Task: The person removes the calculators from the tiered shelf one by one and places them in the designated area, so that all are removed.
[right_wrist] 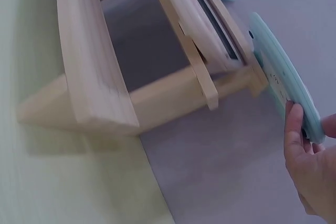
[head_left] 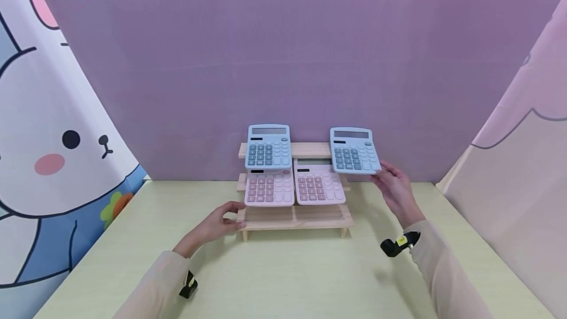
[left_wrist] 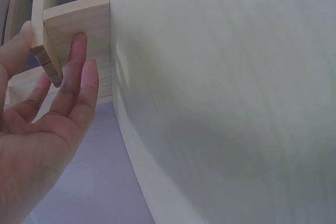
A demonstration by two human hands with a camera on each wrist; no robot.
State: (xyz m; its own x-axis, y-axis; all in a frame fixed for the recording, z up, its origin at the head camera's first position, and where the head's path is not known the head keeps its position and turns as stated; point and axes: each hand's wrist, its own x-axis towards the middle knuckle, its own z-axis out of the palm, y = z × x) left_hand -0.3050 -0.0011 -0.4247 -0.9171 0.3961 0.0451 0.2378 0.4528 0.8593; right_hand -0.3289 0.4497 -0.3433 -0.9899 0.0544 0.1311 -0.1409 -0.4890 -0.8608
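A blue calculator [head_left: 353,150] tilts at the right end of the wooden rack's top tier. My right hand [head_left: 396,191] pinches its lower right corner, thumb on one face and fingers on the other in the right wrist view. At the left end of the rack [head_left: 294,218], my left hand [head_left: 216,223] holds the bottom slat; the left wrist view shows the thumb on one side and fingertips [left_wrist: 79,45] against the end support. Another blue calculator [head_left: 268,146] stands at the top left. Two pink calculators, one left [head_left: 269,188] and one right [head_left: 320,183], lean on the middle tier.
The three-tier rack stands on a pale table [head_left: 301,279] near a purple backdrop [head_left: 283,63]. A cartoon-printed cloth [head_left: 57,127] hangs at the left, and a pink and cream one [head_left: 522,176] at the right. The rack's bottom tier holds no calculator.
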